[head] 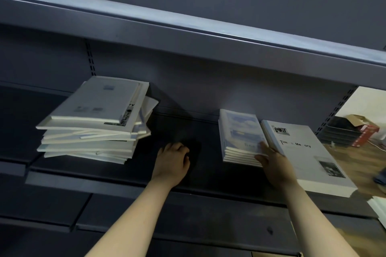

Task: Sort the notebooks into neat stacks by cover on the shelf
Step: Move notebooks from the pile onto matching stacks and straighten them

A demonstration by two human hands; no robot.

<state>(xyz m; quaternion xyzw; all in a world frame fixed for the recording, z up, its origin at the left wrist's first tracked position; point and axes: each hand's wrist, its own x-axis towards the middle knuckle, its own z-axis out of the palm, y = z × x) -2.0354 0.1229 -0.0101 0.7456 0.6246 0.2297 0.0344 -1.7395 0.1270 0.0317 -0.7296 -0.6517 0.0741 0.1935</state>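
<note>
Sorting notebooks on the shelf (208,175)
Right grip (273,162) is grasping the near corner of the blue stack (240,131); white stack (309,158) is lying just right, messy pile (92,123) (askew) well left, left grip (174,161) clenched empty between.

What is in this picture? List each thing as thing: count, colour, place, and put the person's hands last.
Mixed notebook pile: one untidy pile, white and pale blue covers, left on the shelf.
Sky-cover notebooks: one neat stack, blue and white, right of middle.
Time & Memory notebooks: one stack, white with black print, right beside the sky-cover stack.
Shelf: one, dark grey, under all the notebooks.
Upper shelf: one, dark grey, above.
Stacked trays: one stack, black, far right.
Cardboard box: one, red and white, open, beside the trays.
Left hand: fingers curled, rests on the bare shelf between the piles.
Right hand: grips the sky-cover stack's near corner.
</note>
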